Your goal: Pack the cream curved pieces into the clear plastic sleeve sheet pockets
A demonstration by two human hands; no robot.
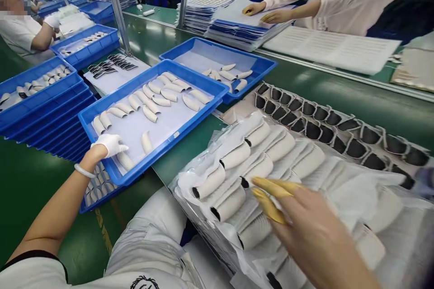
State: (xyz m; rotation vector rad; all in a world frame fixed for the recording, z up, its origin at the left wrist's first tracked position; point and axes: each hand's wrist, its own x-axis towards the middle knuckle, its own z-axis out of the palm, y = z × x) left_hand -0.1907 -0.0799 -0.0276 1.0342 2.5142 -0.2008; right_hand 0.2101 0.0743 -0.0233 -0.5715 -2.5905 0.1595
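My left hand wears a white glove and sits at the near left corner of a blue tray that holds several white curved pieces. Its fingers curl over one ribbed white piece at the tray's edge. My right hand is at the lower right, somewhat blurred, with yellow finger cots on two outstretched fingers. It hovers over a clear plastic sheet covering rows of white tube-shaped pieces and holds nothing.
A second blue tray with white pieces lies behind, and a stack of blue trays stands at the left. Rows of black pieces lie beyond the plastic. Across the green belt a co-worker's hands rest on stacked sheets; another person sits far left.
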